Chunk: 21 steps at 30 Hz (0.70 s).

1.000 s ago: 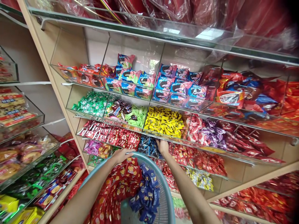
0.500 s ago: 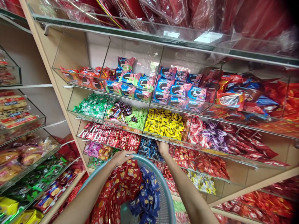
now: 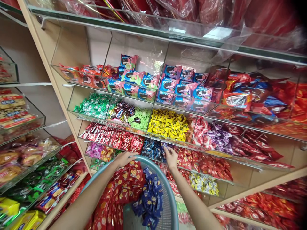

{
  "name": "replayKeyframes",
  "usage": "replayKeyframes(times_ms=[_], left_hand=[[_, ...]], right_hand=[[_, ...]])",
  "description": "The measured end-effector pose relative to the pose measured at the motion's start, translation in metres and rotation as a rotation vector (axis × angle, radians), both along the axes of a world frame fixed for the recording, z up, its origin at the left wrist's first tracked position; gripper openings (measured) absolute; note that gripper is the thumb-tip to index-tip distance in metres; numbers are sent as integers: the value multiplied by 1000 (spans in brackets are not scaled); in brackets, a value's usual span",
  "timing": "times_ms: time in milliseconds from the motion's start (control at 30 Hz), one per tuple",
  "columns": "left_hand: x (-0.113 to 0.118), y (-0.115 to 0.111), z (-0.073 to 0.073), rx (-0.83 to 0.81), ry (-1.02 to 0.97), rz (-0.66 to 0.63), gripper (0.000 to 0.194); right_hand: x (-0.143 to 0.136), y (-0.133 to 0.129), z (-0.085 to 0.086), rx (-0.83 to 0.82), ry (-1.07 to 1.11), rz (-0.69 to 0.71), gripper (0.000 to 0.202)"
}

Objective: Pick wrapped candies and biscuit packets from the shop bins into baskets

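A blue-green plastic basket [image 3: 173, 198] stands below the shelves. Red wrapped candies [image 3: 115, 198] fill its left side, and blue wrapped candies [image 3: 151, 195] lie on the right. My left hand [image 3: 124, 158] rests over the basket's far rim, fingers closed on it. At the front of a low bin of dark blue wrapped candies [image 3: 151, 149] is my right hand [image 3: 171, 157], its fingers curled and thumb close to them. A bluish bit shows at its fingertips, too small to name.
Yellow wrapped candies [image 3: 168, 125] fill the bin just above my right hand. Green candies [image 3: 93, 105] and blue-pink biscuit packs [image 3: 183, 88] sit higher up. Clear glass shelf fronts overhang the lower bins. Another rack [image 3: 28, 153] of packaged snacks stands at the left.
My right hand has drawn back a little from under the shelf edge, and its fingers now show. My left hand stays on the basket rim. The view has shifted slightly.
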State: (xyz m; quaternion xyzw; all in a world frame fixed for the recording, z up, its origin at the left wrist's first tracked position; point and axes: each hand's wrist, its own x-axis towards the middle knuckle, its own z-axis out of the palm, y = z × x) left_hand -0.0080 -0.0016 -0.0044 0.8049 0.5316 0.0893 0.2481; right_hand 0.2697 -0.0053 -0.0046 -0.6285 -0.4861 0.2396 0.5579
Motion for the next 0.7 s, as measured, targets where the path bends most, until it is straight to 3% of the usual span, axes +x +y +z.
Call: replayKeyframes(times_ms=[100,233,533,600,700], left_hand=[[1,0,1,23,27,-14,54],[2,-1,3,15,42,-16,55],[2,1,2,12,59,-33,56],[2,2,2,17,53,-36,55],[2,2,3,31,44,-49,53]], right_hand=[[-2,-32,3,-69,279,114,43],[1,-68,11,-145,326,265,36],[26,-115,30,-505,14,711,38],[26,-121,36,-540,-79,763,37],[17,-129,39,-496,-307,733,32]])
